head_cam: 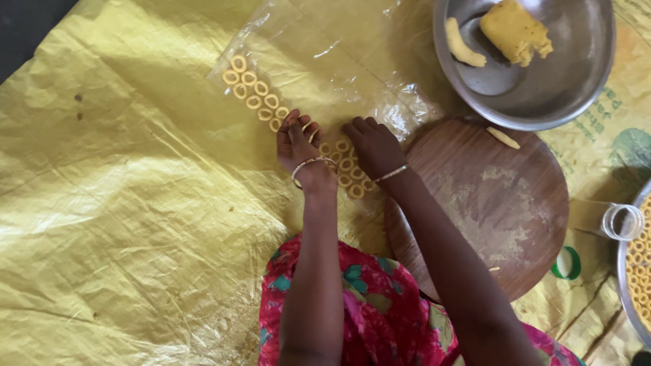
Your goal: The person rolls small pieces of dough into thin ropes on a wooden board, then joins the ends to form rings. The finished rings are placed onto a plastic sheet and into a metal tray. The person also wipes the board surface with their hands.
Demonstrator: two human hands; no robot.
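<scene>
A: Hand status?
B: Left hand (300, 146) pinches one dough ring (308, 129); right hand (373, 144), fingers curled, presses the ring row (346, 166).
A: Clearance?
B: Clear plastic sheet (339, 61) open above; round wooden board (488, 203) borders right; yellow tarp (122, 203) open left.

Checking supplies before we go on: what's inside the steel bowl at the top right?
The steel bowl holds a yellow dough block and one rolled dough strip. The picture's top edge cuts off the bowl's far rim, so anything there cannot be seen.
</scene>
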